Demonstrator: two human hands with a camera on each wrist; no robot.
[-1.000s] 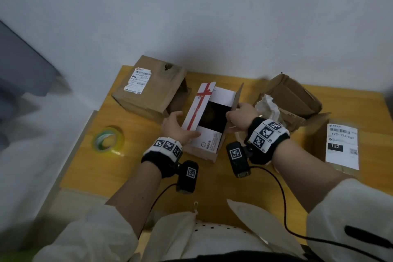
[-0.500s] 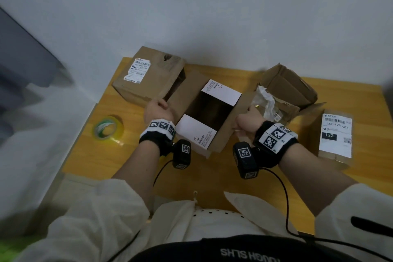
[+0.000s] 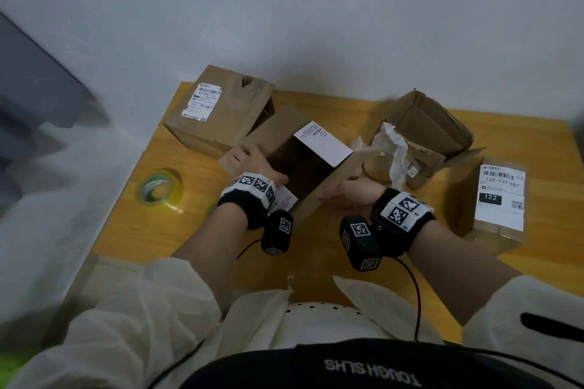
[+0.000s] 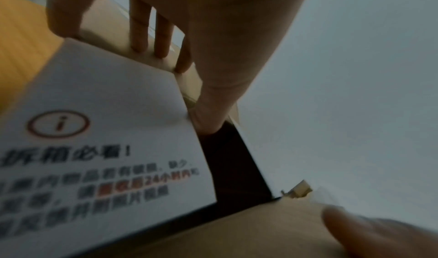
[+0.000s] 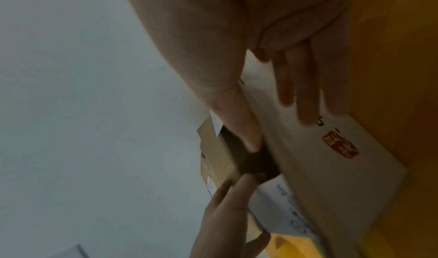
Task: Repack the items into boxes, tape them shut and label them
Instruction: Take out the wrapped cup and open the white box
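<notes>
Two hands grip the open cardboard box (image 3: 311,167): left hand (image 3: 249,161) holds its left flap, right hand (image 3: 350,196) its right wall, labelled boxes crowding both sides.

Four cardboard boxes: one open box (image 3: 303,167) between the hands, one labelled box (image 3: 218,114) beyond the left hand (image 3: 249,164), one opened box (image 3: 426,133) beyond the right hand (image 3: 350,196), one labelled box (image 3: 499,202) right of it, one tape roll (image 3: 159,191) left of the left hand, one plastic-wrapped item (image 3: 384,158) just beyond the right hand, two hands.

Both hands (image 3: 249,161) (image 3: 354,196) apparently grip the open box (image 3: 303,167) on table (image 3: 189,230).
</notes>
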